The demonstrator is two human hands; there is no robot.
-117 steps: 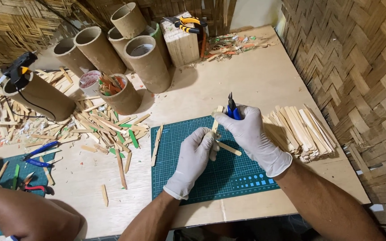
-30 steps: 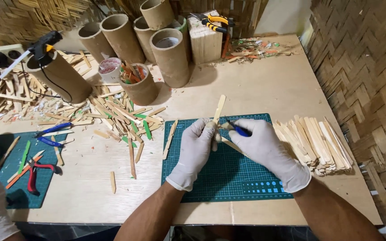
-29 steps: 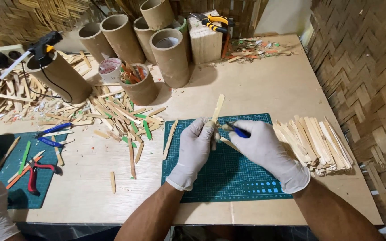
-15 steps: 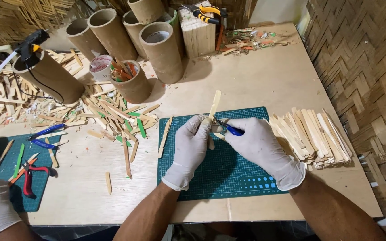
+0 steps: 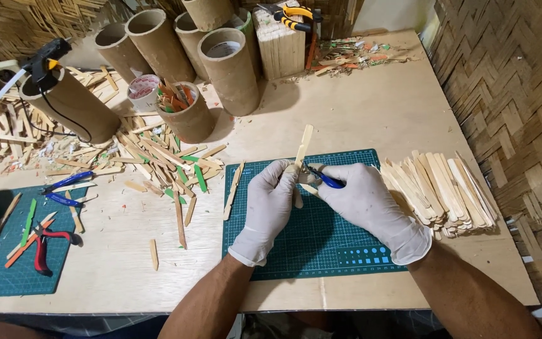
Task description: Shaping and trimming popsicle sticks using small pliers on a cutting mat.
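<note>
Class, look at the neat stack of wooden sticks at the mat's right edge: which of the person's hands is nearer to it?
Right. The right hand lies just beside the stack of wooden sticks, almost touching; the left hand is farther off, across the green cutting mat.

Pale plywood worktable (image 5: 371, 107) fills most of the view, lit evenly, soft shadows under the stuff on it. Woven bamboo-strip wall (image 5: 509, 94) runs along the table's right edge, herringbone pattern, warm brown. Similar woven matting (image 5: 14, 28) behind the table's far-left corner. Plain light wall patch (image 5: 393, 14) beyond the far edge, btwn the 2 woven areas. Below the table's near edge it's dark, floor can't be made out. No window in view.
</note>
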